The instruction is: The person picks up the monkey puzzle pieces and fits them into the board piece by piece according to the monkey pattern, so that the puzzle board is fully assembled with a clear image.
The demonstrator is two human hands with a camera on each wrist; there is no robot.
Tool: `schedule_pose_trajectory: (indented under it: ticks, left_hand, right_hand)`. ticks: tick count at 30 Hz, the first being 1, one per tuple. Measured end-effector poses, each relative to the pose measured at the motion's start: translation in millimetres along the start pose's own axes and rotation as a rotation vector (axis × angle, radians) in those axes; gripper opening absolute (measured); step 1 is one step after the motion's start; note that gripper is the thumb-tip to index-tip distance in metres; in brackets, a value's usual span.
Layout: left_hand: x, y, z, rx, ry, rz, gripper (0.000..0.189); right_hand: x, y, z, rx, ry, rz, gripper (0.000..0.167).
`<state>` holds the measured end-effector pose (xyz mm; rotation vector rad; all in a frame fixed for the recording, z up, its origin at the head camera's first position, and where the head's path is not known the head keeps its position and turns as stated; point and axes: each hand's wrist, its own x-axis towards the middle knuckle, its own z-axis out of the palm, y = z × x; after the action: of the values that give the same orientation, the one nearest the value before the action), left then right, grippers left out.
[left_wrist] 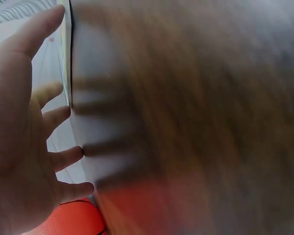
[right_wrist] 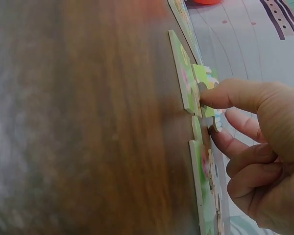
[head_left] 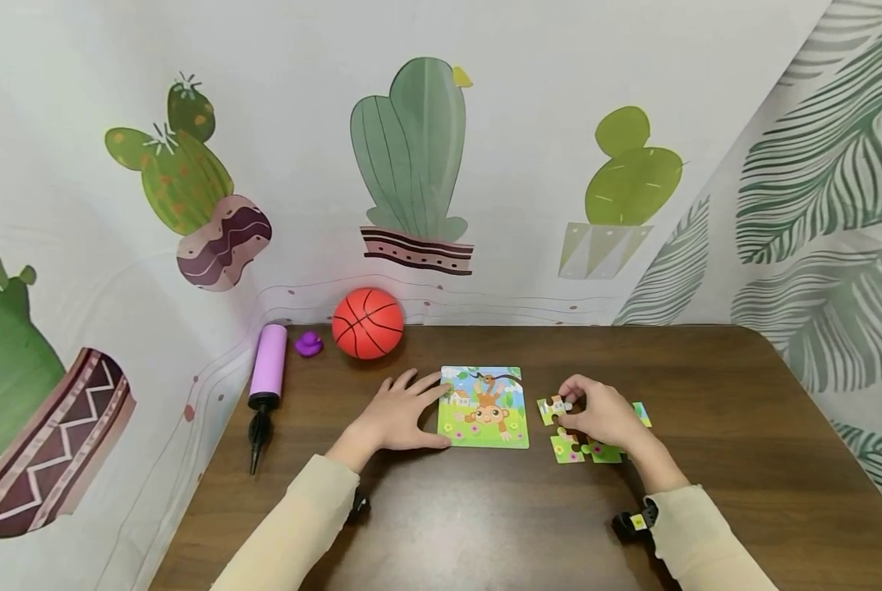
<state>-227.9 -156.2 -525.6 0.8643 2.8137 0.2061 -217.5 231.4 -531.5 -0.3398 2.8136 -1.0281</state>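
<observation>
A square picture puzzle of a hanging monkey (head_left: 488, 414) lies flat on the table. My left hand (head_left: 400, 414) is spread beside it, with the thumb and a fingertip touching its left edge; in the left wrist view the fingers are apart and hold nothing. To the right of that picture, my right hand (head_left: 602, 417) pinches a jigsaw piece (head_left: 548, 410) between thumb and fingers. Just below it lies a corner piece (head_left: 565, 451) with a green and pink print. More jigsaw pieces (head_left: 607, 454) are partly hidden under the right hand.
At the back left stands a red basketball (head_left: 368, 323), with a small purple rubber duck (head_left: 309, 344) to its left. A purple hand pump (head_left: 268, 361) lies along the left side of the brown wooden table (head_left: 485, 509). Behind hangs a cactus-print cloth (head_left: 530, 164).
</observation>
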Motion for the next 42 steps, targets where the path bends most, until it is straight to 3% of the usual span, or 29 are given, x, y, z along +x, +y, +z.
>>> schedule_pose_trajectory:
  ticks: [10, 18, 26, 33, 42]
  left_hand:
    - [-0.2, -3.0, -2.2, -0.021, -0.007, 0.008, 0.099]
    - [-0.4, -6.4, -2.8, -0.013, -0.031, 0.022, 0.098]
    - [1.4, -7.9, -1.9, 0.004, -0.034, 0.032, 0.1]
    - [2.0, -7.6, -2.7, 0.008, -0.037, 0.034, 0.099]
    - [0.9, -7.2, -4.2, 0.02, -0.034, 0.041, 0.098]
  right_hand:
    - [0.7, 0.6, 0.9, -0.003, 0.012, -0.044, 0.034]
    - [-0.1, 2.1, -1.0, 0.014, 0.007, -0.017, 0.034]
    - [-1.2, 3.1, -2.2, 0.012, 0.023, -0.044, 0.03]
    - [-2.6, 7.5, -3.6, 0.095, 0.015, -0.067, 0.018]
    - [-0.7, 5.4, -3.4, 0.255, 0.015, -0.063, 0.02]
